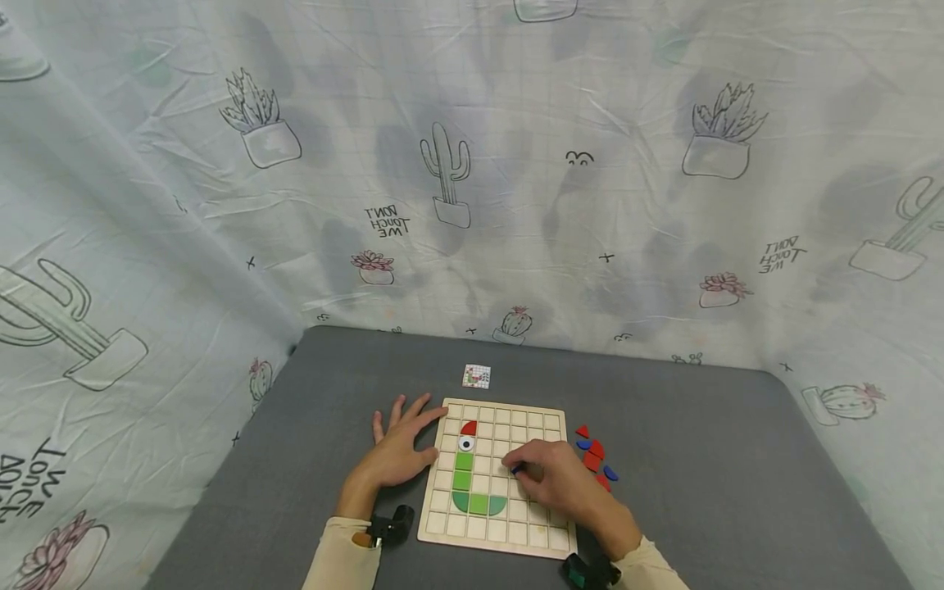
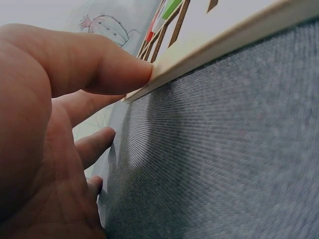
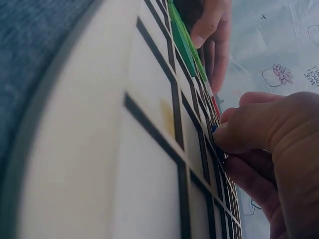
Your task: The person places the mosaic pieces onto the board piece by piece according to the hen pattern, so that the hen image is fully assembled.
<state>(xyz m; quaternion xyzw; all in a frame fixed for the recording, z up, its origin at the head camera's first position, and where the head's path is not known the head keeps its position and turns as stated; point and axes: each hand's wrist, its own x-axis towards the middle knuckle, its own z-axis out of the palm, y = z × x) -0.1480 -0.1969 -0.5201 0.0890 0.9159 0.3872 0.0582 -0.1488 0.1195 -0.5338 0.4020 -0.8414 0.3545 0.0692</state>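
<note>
the fingers (image 1: 525,459) of the right hand (image 1: 549,479) are curled over the wooden grid board (image 1: 549,426), pinching a small dark blue piece (image 1: 519,469) at their tips against a cell right of the green column; in the right wrist view only a sliver of that blue piece (image 3: 215,128) shows under the thumb, so which way it points cannot be told. the left hand (image 1: 401,451) lies flat and relaxed on the grey bench (image 1: 701,459), fingers straight, its fingertips touching the board's left edge; the left wrist view shows a finger pressed against the pale board edge (image 2: 219,42).

the board's long axis runs away from the person, slightly tilted. on it a figure of green pieces (image 1: 472,492) stands as a column curving right at the bottom, topped by a white eye piece (image 1: 466,443) and a red cap piece (image 1: 469,428). the cells along the board's far, right and near rows are bare.

loose red and blue pieces (image 1: 596,459) lie just beside the board's right edge. a small printed card (image 1: 476,376) lies beyond the far edge. a cactus-print cloth (image 1: 442,180) walls the bench behind and at both sides.
</note>
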